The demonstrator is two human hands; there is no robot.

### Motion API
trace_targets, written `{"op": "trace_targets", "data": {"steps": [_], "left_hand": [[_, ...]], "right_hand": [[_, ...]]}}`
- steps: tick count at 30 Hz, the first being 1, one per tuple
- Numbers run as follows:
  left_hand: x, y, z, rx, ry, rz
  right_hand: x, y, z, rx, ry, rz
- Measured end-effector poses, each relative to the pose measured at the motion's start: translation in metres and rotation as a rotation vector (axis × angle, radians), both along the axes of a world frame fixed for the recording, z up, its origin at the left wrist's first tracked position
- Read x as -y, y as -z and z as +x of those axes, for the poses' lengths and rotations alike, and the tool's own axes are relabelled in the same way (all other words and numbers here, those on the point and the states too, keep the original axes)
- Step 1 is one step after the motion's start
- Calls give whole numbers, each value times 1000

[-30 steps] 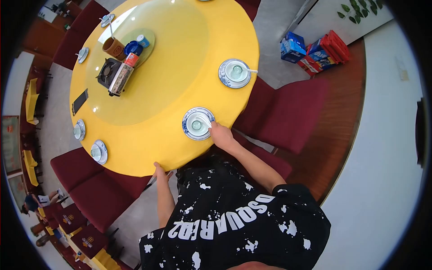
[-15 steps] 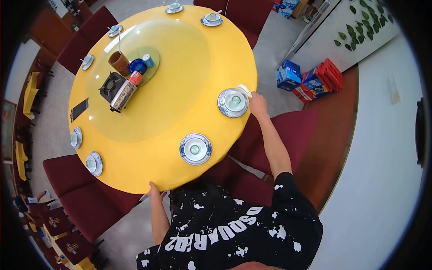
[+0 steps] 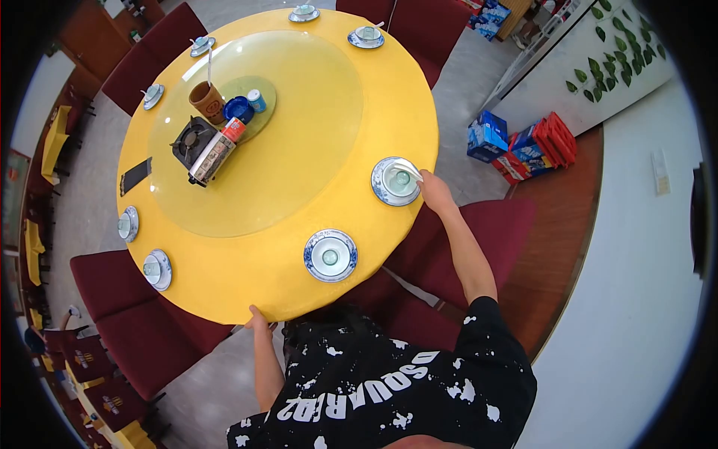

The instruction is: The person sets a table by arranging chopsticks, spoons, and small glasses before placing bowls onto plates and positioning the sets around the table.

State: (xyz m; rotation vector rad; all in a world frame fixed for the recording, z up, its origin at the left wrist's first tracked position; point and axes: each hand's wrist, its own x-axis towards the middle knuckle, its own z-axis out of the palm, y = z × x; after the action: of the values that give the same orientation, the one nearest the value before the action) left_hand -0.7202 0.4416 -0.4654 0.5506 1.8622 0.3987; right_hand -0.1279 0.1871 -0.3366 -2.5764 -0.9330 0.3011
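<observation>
Right hand (image 3: 437,191) is pinched pretty much closed on some white spoons (image 3: 406,168), over a bowl on a blue-and-white plate (image 3: 381,185), can't tell if they're touching the bowl. Left hand (image 3: 258,319) is at the yellow table's (image 3: 217,292) edge, can't tell how far open. Farther in, there's a portable stove (image 3: 193,141) beside a brown pot (image 3: 206,103)

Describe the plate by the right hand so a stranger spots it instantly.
Start at the round, yellow-clothed table. Near its right edge sits a blue-and-white plate bearing a white bowl with a small glass inside. Unlike its neighbours, it has the person's right hand beside it, holding what look like white spoons over the bowl.
</observation>
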Motion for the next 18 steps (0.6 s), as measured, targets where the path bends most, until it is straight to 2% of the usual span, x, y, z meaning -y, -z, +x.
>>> {"op": "trace_targets", "data": {"steps": [7, 10, 12, 15, 17, 18], "left_hand": [[0, 8, -4, 19, 14, 32], [0, 7, -4, 0, 20, 43], [1, 6, -1, -6, -12, 44], [-8, 63, -31, -9, 45, 99], [-6, 72, -28, -18, -14, 168], [-4, 72, -24, -21, -32, 201]], "right_hand": [[1, 17, 6, -50, -33, 69], [-7, 21, 12, -113, -4, -153], [-2, 23, 15, -86, -22, -103], [-6, 28, 25, -104, -61, -34], [-4, 16, 26, -75, -91, -1], [-6, 8, 28, -80, -40, -67]]}}
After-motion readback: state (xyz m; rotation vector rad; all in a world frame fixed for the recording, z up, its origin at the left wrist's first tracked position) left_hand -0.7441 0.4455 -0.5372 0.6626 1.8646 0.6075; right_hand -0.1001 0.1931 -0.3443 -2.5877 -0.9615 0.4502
